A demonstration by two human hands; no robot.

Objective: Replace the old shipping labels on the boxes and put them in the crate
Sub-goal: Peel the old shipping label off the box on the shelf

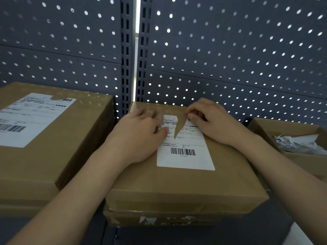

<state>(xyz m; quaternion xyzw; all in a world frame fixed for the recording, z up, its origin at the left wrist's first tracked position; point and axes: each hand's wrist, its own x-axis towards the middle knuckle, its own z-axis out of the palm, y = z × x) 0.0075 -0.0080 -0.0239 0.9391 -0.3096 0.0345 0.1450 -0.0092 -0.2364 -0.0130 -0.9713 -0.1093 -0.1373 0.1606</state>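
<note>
Wall: dark grey perforated metal panel [235, 55] behind.
Box: flat brown cardboard box [178, 184], centre, stacked on a second box [177, 219].
Label: white barcoded paper shipping label [184, 160] on its top, torn.
Left hand [141, 137]: fingers flat, pressing label.
Right hand [214, 124]: fingertips pinch torn edge.

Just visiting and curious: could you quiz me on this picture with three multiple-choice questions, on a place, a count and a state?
1. Where are the torn paper scraps?
A) in the open box at right
B) hanging on the wall
C) on the floor

2. How many box tops bear a white label?
A) one
B) two
C) four

3. The middle label is:
A) smooth and whole
B) torn
C) gone

Answers:
1 A, the scraps lie inside the open box.
2 B, the left box and the middle box.
3 B, a V-shaped gap splits it where the right hand pinches and the left hand presses.
</note>
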